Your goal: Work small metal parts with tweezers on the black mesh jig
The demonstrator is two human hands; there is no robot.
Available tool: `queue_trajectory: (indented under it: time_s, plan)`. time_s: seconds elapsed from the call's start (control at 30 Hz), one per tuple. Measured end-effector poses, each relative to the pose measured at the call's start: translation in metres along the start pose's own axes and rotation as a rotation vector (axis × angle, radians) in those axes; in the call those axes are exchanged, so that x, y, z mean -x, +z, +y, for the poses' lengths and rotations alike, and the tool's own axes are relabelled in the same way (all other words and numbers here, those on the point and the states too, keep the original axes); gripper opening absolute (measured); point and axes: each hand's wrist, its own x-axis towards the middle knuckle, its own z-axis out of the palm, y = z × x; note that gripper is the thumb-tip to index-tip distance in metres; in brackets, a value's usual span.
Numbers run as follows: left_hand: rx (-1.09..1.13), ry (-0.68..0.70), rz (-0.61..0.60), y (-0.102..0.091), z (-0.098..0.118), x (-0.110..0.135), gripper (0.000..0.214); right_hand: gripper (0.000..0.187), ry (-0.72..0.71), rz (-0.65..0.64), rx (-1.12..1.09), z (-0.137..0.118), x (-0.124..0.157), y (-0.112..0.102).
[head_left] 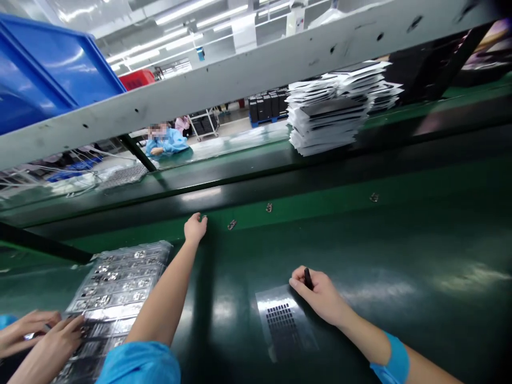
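My left hand (195, 229) is stretched forward to the green belt strip, its fingers pinched at a small metal part that barely shows at the fingertips. Two more small metal parts, one (232, 224) close by and another (269, 207) further right, lie on the same strip. In my closed right hand (318, 298) is a short black pen-like tool (308, 278), mostly covered by the fingers. Just left of that hand, a clear sheet (264, 305) with rows of small black stickers (280, 316) lies flat on the dark green surface.
At left, a co-worker's hands (50, 336) work over clear plastic trays (132, 266) filled with metal parts. Another metal part (374, 197) lies further right. A grey shelf beam (240, 74) crosses above, bearing a blue bin (56, 64). Stacked white sheets (328, 117) stand behind the belt.
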Motion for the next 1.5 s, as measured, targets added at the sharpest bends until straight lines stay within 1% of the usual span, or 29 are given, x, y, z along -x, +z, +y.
queue_trajectory:
  time_s: [0.07,0.17,0.23,0.3,0.4,0.47,0.53,0.6,0.67,0.7,0.77,0.83,0.87,0.9,0.97,1.0,1.03,1.1,1.17,1.33,1.5]
  plan:
    - [-0.14,0.089,-0.068,0.01,0.01,0.003,0.034,0.024,-0.02,0.008,0.016,0.003,-0.002,0.0]
    - [-0.258,0.197,-0.198,0.031,0.025,0.01,0.029,0.026,-0.041,-0.004,0.016,0.007,-0.003,0.0]
    - [-0.328,0.224,-0.26,0.042,0.033,0.013,0.029,0.03,-0.031,0.001,0.027,0.008,-0.003,0.0]
    - [-0.372,0.227,-0.303,0.047,0.04,0.013,0.03,0.034,-0.024,0.016,0.041,0.009,-0.003,0.001]
    - [-0.375,0.214,-0.352,0.049,0.048,0.014,0.033,0.036,-0.042,0.044,0.057,0.009,-0.004,0.002]
    - [-0.338,0.198,-0.363,0.046,0.054,0.014,0.033,0.034,-0.056,0.053,0.068,0.009,-0.004,0.003]
    - [-0.272,0.185,-0.354,0.038,0.058,0.015,0.033,0.031,-0.067,0.044,0.076,0.009,-0.005,0.003]
    - [-0.178,0.173,-0.331,0.027,0.061,0.021,0.03,0.029,-0.079,0.04,0.074,0.008,-0.005,0.003]
    - [-0.057,0.158,-0.312,0.017,0.062,0.038,0.027,0.032,-0.078,0.069,0.064,0.007,-0.005,0.003]
    - [0.009,0.149,-0.309,0.013,0.061,0.052,0.027,0.034,-0.07,0.091,0.054,0.007,-0.005,0.004]
    - [0.153,0.133,-0.333,0.01,0.059,0.091,0.033,0.04,-0.04,0.118,0.015,0.005,-0.003,0.006]
    - [0.319,0.112,-0.394,0.013,0.056,0.139,0.034,0.041,-0.007,0.1,-0.057,0.003,0.0,0.01]
    - [0.59,0.017,-0.453,0.016,0.055,0.162,0.031,0.036,0.011,0.077,-0.107,0.001,0.002,0.012]
    - [0.789,-0.076,-0.52,0.02,0.054,0.183,0.03,0.029,0.034,0.049,-0.164,0.0,0.004,0.014]
    - [1.019,-0.209,-0.611,0.026,0.054,0.216,0.03,0.014,0.097,-0.016,-0.29,-0.002,0.009,0.018]
    - [1.068,-0.243,-0.651,0.028,0.054,0.226,0.032,0.014,0.134,-0.046,-0.348,-0.002,0.01,0.019]
    - [1.09,-0.258,-0.682,0.03,0.054,0.233,0.034,0.017,0.17,-0.067,-0.396,-0.002,0.012,0.02]
    - [1.101,-0.255,-0.738,0.034,0.054,0.239,0.036,0.02,0.217,-0.092,-0.452,-0.002,0.014,0.02]
    - [1.09,-0.244,-0.781,0.036,0.053,0.241,0.036,0.021,0.217,-0.091,-0.462,-0.001,0.015,0.018]
    - [1.036,-0.245,-0.844,0.04,0.05,0.248,0.036,0.021,0.159,-0.089,-0.367,-0.003,0.013,0.013]
    - [1.043,-0.258,-0.875,0.042,0.047,0.251,0.037,0.018,0.163,-0.12,-0.293,-0.006,0.014,0.011]
